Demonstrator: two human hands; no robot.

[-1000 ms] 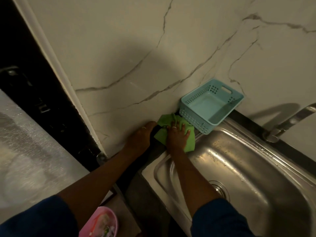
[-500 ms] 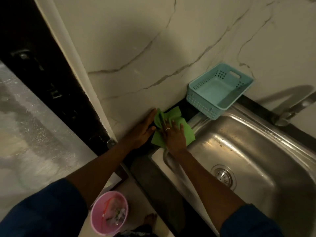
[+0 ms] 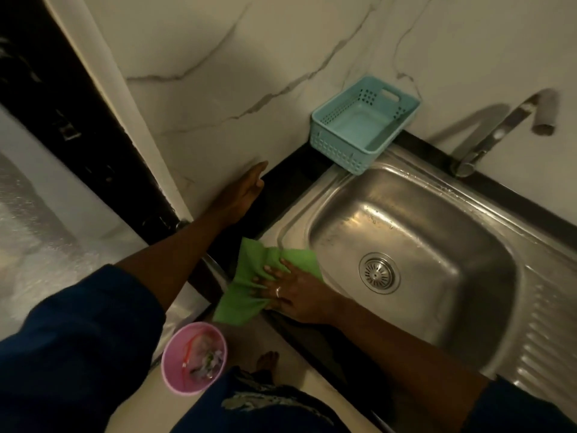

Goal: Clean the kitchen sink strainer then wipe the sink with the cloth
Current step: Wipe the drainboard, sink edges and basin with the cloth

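Green cloth [image 3: 246,276] is pressed flat onto the near left corner of the steel sink [image 3: 296,207] by the right hand [image 3: 293,293], fingers spread and straight, nothing gripped. The left hand [image 3: 240,195] is laid open against the wall [image 3: 218,89], fingers extended. The strainer [image 3: 378,272] is seated in the drain, and a blue basket [image 3: 340,151] is perched at the back corner.

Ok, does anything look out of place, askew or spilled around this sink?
Only mildly: the blue basket sits skewed against the wall, one corner overlapping the sink rim. The green cloth hangs past the front of the counter. Nothing looks damaged.
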